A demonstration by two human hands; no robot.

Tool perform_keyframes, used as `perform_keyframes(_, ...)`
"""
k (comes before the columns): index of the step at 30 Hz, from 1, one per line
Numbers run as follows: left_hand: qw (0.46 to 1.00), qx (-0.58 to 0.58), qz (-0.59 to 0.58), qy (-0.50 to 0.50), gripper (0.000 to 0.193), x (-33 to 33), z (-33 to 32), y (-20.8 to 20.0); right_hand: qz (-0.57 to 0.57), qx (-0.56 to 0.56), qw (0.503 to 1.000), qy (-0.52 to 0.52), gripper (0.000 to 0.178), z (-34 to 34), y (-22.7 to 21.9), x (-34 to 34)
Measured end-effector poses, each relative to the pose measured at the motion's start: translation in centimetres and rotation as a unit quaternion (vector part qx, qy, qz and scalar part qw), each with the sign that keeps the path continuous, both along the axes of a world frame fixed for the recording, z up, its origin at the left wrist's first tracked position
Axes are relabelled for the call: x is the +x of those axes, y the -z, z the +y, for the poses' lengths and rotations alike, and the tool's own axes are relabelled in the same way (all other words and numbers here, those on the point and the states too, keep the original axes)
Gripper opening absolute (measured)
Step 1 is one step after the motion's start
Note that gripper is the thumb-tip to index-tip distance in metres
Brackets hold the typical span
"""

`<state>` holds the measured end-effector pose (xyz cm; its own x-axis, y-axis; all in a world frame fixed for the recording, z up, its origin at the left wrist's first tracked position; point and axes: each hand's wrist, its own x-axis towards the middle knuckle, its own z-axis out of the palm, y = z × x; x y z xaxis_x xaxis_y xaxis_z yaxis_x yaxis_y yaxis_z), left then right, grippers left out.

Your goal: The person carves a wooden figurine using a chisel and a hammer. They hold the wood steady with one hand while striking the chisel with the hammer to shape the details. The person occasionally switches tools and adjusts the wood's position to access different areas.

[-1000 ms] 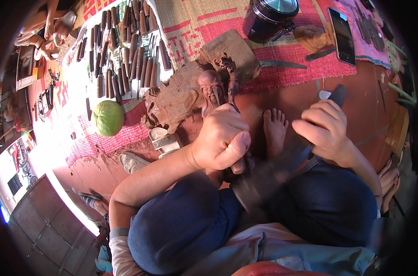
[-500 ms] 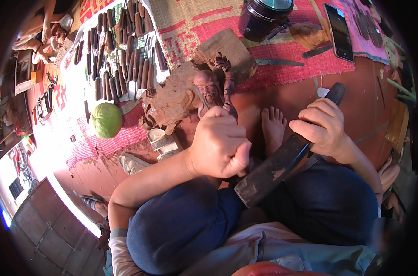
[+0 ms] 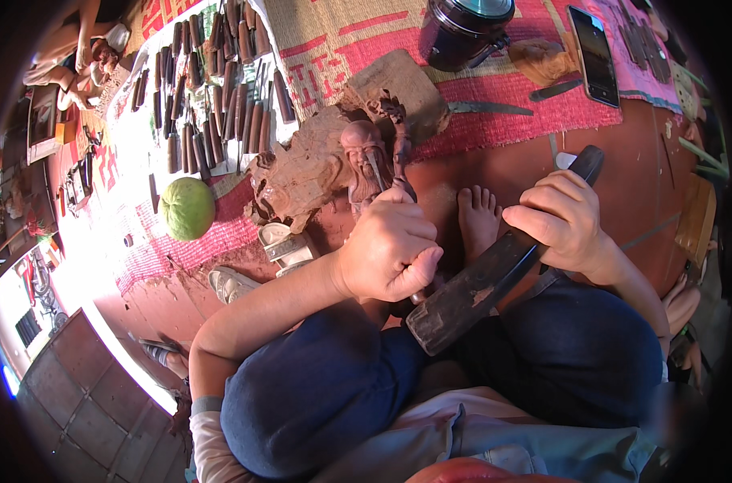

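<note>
Left hand (image 3: 391,245) tight round a carving tool (image 3: 418,297), right hand (image 3: 563,216) gripping a dark bat (image 3: 466,307), bearded wooden figure (image 3: 361,153) partly behind left hand, rough wood (image 3: 305,177) beside it, green fruit (image 3: 186,209), bare foot (image 3: 478,219)

A green fruit (image 3: 186,209) sits at nine o'clock, a dark container (image 3: 461,39) at one, a phone (image 3: 593,58) at two.

Harsh glare left, seemingly daylight; edges dark, bent.
</note>
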<state>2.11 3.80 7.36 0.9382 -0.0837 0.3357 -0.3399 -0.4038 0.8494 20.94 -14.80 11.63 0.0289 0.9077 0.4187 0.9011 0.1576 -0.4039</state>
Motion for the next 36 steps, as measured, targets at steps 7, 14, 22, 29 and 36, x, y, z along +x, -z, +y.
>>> perform_keyframes(7,0.990,-0.126,0.062,-0.017,0.037,0.9,1.9,-1.7,-0.019,0.006,1.000,0.011,0.030,0.3,-0.6,0.0)
perform_keyframes(14,0.990,-0.114,0.077,-0.037,0.043,1.1,1.5,-1.7,-0.012,-0.001,0.999,0.038,0.029,0.2,-0.3,0.2)
perform_keyframes(22,0.998,-0.040,0.054,-0.008,0.036,1.0,1.0,-0.9,-0.016,-0.002,0.999,0.036,0.028,-0.3,0.2,0.2)
perform_keyframes(29,0.997,0.037,0.017,-0.058,0.022,-0.1,0.2,-2.5,0.015,-0.005,1.000,0.017,0.027,-1.0,0.6,0.4)
perform_keyframes(36,1.000,0.019,0.003,0.013,0.028,0.1,-0.4,-0.9,-0.014,-0.009,1.000,0.005,0.026,-1.1,1.3,-0.1)
